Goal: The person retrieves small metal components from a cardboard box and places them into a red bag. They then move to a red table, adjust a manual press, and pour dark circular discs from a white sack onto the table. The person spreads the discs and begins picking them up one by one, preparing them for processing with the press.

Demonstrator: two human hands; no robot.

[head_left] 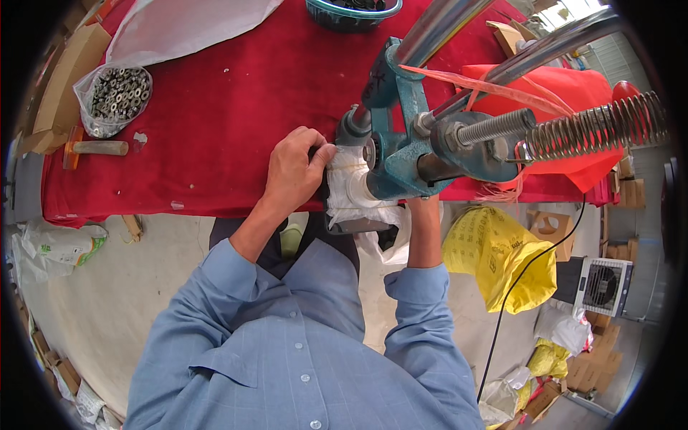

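Note:
A blue-green lever press (405, 107) stands at the front edge of a table covered in red cloth. White wrapping, tied round with thin bands, covers its base (347, 175). My left hand (295, 168) is at the left side of this base, thumb and forefinger pinched together at the wrapping's edge. Whatever is between those fingertips is too small to make out. On the other side, my right hand (424, 204) reaches up behind the press head, which hides its fingers. A white plastic bag (398, 240) hangs below the base.
A clear bag of metal rings (118, 97) and a hammer (97, 147) lie at the table's left. At the back sits a bowl of black parts (355, 14). Right of the press are a long spring (598, 132) and red plastic (552, 93). A yellow sack (494, 254) stands below.

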